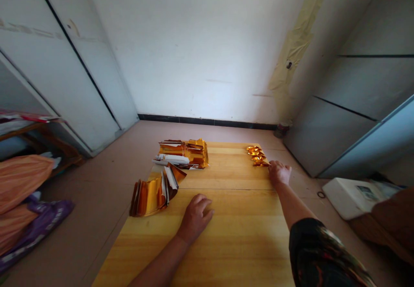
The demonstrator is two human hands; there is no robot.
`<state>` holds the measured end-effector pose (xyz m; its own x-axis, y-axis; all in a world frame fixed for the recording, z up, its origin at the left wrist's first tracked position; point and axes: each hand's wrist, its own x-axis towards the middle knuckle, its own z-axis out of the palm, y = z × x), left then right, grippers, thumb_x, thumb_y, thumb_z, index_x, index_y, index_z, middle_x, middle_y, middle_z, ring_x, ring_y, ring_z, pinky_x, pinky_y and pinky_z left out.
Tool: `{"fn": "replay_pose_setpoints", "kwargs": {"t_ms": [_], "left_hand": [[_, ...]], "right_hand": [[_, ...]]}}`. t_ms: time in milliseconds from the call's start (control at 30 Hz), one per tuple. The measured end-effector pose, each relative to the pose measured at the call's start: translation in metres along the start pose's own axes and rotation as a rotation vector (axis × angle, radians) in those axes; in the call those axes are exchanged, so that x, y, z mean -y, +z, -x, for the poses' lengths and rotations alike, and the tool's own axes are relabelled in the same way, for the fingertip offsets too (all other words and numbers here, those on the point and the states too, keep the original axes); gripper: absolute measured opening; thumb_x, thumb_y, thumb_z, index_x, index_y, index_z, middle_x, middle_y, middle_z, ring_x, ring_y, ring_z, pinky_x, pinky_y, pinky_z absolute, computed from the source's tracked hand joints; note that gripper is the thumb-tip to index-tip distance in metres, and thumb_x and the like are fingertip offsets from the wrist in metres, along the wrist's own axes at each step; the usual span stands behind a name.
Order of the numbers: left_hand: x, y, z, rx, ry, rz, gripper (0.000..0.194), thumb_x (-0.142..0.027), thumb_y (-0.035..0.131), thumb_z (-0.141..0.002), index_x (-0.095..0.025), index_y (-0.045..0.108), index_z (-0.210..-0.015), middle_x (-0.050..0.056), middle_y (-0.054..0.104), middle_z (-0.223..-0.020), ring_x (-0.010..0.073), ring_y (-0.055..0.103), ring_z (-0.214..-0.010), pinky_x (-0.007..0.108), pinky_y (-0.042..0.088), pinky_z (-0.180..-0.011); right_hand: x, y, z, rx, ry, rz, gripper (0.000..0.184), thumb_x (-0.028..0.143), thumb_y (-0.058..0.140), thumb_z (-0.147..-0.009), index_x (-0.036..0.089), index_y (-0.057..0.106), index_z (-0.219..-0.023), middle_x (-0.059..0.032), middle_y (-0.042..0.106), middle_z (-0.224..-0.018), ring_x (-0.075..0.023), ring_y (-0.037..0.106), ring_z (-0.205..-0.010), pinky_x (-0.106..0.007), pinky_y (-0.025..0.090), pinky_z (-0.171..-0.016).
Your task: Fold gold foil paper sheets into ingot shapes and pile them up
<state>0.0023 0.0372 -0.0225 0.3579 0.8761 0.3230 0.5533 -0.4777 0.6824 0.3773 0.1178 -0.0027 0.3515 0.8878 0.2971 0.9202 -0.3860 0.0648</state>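
Note:
My right hand reaches to the far right corner of the wooden table. Its fingertips touch the nearest of several small folded gold-foil pieces; the fingers look curled, and I cannot see if they pinch one. My left hand rests knuckles-up on the table's middle with fingers curled under, nothing showing in it. A fanned sheaf of gold foil sheets lies just left of that hand, hanging over the table's left edge. A tied bundle of gold foil paper sits at the far left corner.
White cabinet doors stand at the left and grey panels at the right. Orange and purple bags lie on the floor left of the table. A white box-like device sits on the floor at the right.

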Motion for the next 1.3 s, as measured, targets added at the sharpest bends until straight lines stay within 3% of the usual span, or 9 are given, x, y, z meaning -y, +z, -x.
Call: {"fn": "replay_pose_setpoints", "kwargs": {"t_ms": [267,433,533,667,767,867,967,1167,1300], "left_hand": [[0.000,0.001,0.000,-0.013,0.009,-0.002,0.018,-0.017,0.060,-0.072,-0.018,0.066,-0.089,0.006,0.061,-0.089,0.0195,0.058,-0.089,0.032,0.050,-0.081],[0.001,0.003,-0.001,-0.024,0.015,-0.006,0.019,-0.017,0.060,-0.072,-0.018,0.066,-0.090,0.006,0.061,-0.090,0.0197,0.058,-0.089,0.033,0.050,-0.081],[0.003,0.004,-0.003,-0.031,0.015,-0.008,0.019,-0.016,0.060,-0.071,-0.019,0.066,-0.089,0.006,0.062,-0.090,0.0199,0.058,-0.089,0.034,0.050,-0.082],[0.003,0.004,-0.004,-0.058,0.047,0.003,0.019,-0.015,0.054,-0.075,-0.019,0.066,-0.089,0.006,0.062,-0.089,0.0184,0.059,-0.088,0.032,0.050,-0.082],[0.000,0.000,0.000,-0.130,0.081,-0.010,0.021,-0.015,0.047,-0.080,-0.019,0.066,-0.088,0.006,0.062,-0.088,0.0169,0.059,-0.087,0.030,0.050,-0.081],[-0.002,-0.011,0.008,-0.199,0.107,-0.049,0.022,-0.016,0.045,-0.084,-0.019,0.066,-0.087,0.006,0.062,-0.085,0.0159,0.059,-0.084,0.028,0.050,-0.078],[0.001,-0.032,0.021,-0.255,0.115,-0.126,0.021,-0.017,0.045,-0.086,-0.019,0.066,-0.088,0.006,0.063,-0.086,0.0160,0.059,-0.086,0.028,0.049,-0.079],[0.020,-0.084,0.039,-0.435,-0.006,-0.376,0.017,-0.024,0.049,-0.087,-0.019,0.065,-0.084,0.006,0.064,-0.088,0.0182,0.058,-0.087,0.032,0.046,-0.084],[0.033,-0.102,0.034,-0.422,-0.161,-0.497,0.016,-0.030,0.056,-0.082,-0.019,0.064,-0.090,0.007,0.062,-0.092,0.0215,0.057,-0.092,0.033,0.045,-0.086]], "right_hand": [[-0.003,0.002,0.002,-0.038,0.016,-0.034,0.021,0.025,0.045,-0.089,0.019,0.065,-0.093,-0.0078,0.066,-0.091,-0.0179,0.055,-0.084,-0.030,0.020,-0.068],[0.004,-0.004,0.019,-0.176,0.000,-0.149,0.020,0.020,0.048,-0.085,0.017,0.067,-0.089,-0.0065,0.066,-0.082,-0.0162,0.054,-0.077,-0.029,0.021,-0.068],[0.034,-0.013,0.050,-0.152,-0.232,-0.285,0.019,0.016,0.048,-0.083,0.016,0.066,-0.077,-0.0047,0.064,-0.073,-0.0138,0.053,-0.071,-0.027,0.024,-0.067],[0.102,-0.027,0.104,-0.031,-0.620,-0.501,0.022,0.014,0.046,-0.084,0.017,0.062,-0.068,-0.0026,0.061,-0.070,-0.0116,0.052,-0.067,-0.023,0.028,-0.064],[0.152,-0.037,0.136,0.034,-0.692,-0.674,0.017,0.013,0.049,-0.083,0.019,0.063,-0.075,-0.0018,0.062,-0.075,-0.0118,0.055,-0.070,-0.021,0.033,-0.064],[0.187,-0.044,0.154,0.075,-0.651,-0.782,0.016,0.012,0.049,-0.082,0.020,0.064,-0.081,-0.0019,0.063,-0.078,-0.0123,0.056,-0.070,-0.021,0.037,-0.063],[0.204,-0.048,0.165,0.081,-0.657,-0.787,0.014,0.013,0.051,-0.082,0.020,0.063,-0.079,-0.0014,0.062,-0.076,-0.0124,0.056,-0.068,-0.022,0.037,-0.064],[0.208,-0.050,0.173,0.051,-0.713,-0.799,0.017,0.009,0.052,-0.081,0.018,0.060,-0.069,-0.0012,0.058,-0.074,-0.0122,0.054,-0.070,-0.023,0.034,-0.066],[0.208,-0.048,0.172,0.044,-0.708,-0.802,0.017,0.009,0.052,-0.081,0.017,0.059,-0.069,-0.0011,0.058,-0.074,-0.0121,0.053,-0.070,-0.023,0.033,-0.066]]}}
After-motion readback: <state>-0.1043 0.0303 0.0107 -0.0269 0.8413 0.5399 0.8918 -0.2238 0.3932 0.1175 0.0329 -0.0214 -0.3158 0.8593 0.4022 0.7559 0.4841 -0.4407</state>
